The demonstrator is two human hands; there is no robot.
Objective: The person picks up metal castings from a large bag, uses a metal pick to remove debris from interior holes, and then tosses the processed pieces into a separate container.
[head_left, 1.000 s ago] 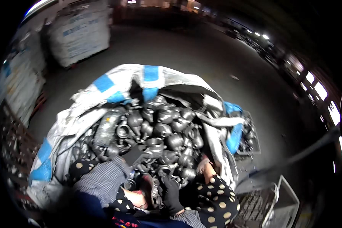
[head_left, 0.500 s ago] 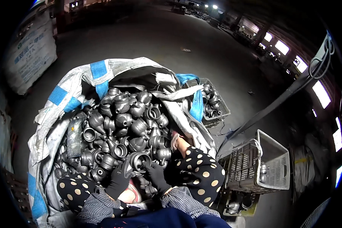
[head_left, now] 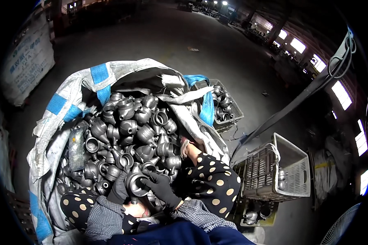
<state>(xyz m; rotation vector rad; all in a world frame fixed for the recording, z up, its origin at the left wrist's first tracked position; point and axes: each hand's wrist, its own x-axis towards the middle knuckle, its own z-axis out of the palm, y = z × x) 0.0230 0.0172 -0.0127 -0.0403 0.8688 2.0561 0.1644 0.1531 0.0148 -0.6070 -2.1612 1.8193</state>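
Note:
A grey metal casting [head_left: 133, 182] with a round, wide mouth is in front of me, tilted with its mouth toward the right. My left hand [head_left: 119, 188], in a dark glove, is closed around its left side. The fingers of my right hand [head_left: 161, 188], gloved too, are drawn together at the right of the mouth and reach to its rim. Whether they hold anything small is hidden. Below and beyond both hands lies a heap of similar castings [head_left: 129, 127], inside a large white woven bag [head_left: 45, 157] with blue straps.
A flat, worn plate [head_left: 76, 149] rests on the heap's left side. Beyond the bag stands a crate of castings [head_left: 238, 114]. To my right are a grey plastic crate [head_left: 292, 183], a slanting pole [head_left: 274, 116] and a fan [head_left: 342, 224]. Another bulk bag [head_left: 28, 61] stands far left.
The held casting has come nearer to me and a little left, turning as it moved. Both hands have moved with it. My whole view has shifted slightly.

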